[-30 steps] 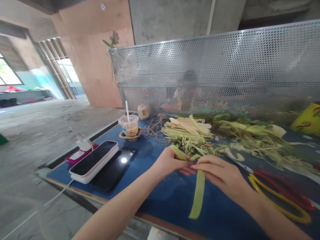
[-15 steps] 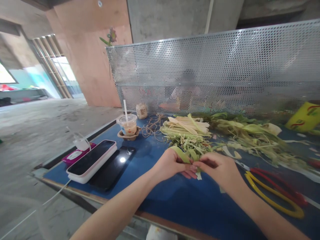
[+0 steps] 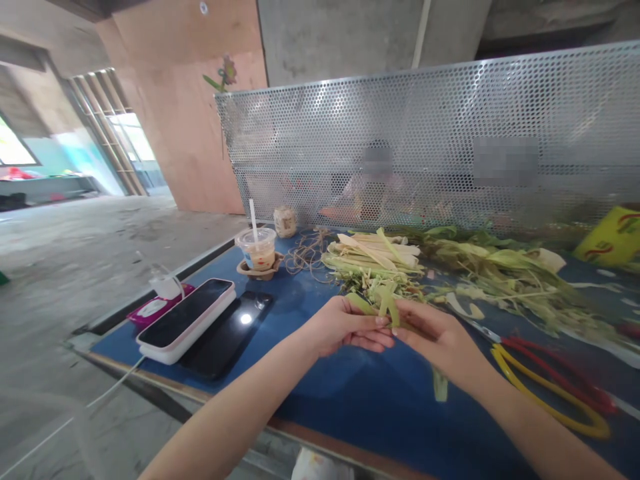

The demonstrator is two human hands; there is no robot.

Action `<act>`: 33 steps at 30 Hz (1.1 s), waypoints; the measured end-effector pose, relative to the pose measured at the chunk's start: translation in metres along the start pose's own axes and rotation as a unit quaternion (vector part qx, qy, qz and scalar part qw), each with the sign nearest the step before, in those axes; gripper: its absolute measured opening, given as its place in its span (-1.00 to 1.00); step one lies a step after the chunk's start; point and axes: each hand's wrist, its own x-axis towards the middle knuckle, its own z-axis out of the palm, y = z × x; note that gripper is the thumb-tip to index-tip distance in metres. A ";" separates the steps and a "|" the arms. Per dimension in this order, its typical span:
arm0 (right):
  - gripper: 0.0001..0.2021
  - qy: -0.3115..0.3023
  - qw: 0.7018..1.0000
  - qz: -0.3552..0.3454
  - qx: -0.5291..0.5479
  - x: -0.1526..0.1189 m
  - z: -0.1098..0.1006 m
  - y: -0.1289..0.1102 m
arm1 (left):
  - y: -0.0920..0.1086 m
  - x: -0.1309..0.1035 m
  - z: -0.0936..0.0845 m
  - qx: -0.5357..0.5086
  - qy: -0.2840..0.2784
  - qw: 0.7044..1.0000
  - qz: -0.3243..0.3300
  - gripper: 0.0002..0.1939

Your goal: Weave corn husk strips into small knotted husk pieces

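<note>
Over the blue desk (image 3: 350, 407), both hands meet at the middle: left hand (image 3: 345, 327) and right hand (image 3: 435, 337) pinch one long green leaf strip (image 3: 387, 303), fingers closed on it, its tail hanging below the right palm. Pale husk pile (image 3: 375, 257) lies just beyond; red-and-yellow scissors (image 3: 550, 380) lie right. No writing legible.

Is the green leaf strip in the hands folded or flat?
Folded: the leaf strip bends over in loops between left hand and right hand, one end hanging below.

Head-worn view, forward and down, close over table (image 3: 310, 400)
</note>
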 end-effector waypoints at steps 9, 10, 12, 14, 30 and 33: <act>-0.69 -0.008 0.983 0.159 0.088 0.005 0.005 0.004 | -0.002 -0.005 0.005 0.068 -0.011 0.998 0.009 -0.77; -0.69 -0.001 0.983 0.157 0.090 0.005 0.006 0.004 | -0.002 -0.005 0.006 0.066 -0.013 0.998 0.010 -0.77; -0.69 0.019 0.987 0.137 0.085 0.004 0.008 0.004 | -0.003 -0.005 0.006 0.057 -0.019 0.998 0.011 -0.78; -0.70 0.053 0.992 0.096 0.063 0.003 0.009 0.005 | -0.003 -0.004 0.007 0.041 -0.031 0.999 0.011 -0.79; -0.80 0.129 0.910 -0.220 -0.328 -0.009 0.009 0.004 | 0.002 -0.003 0.011 0.027 -0.009 1.000 -0.002 -0.70; -0.66 0.044 0.858 -0.275 -0.432 -0.009 0.002 0.001 | -0.001 -0.003 0.009 0.053 -0.013 0.998 0.006 -0.74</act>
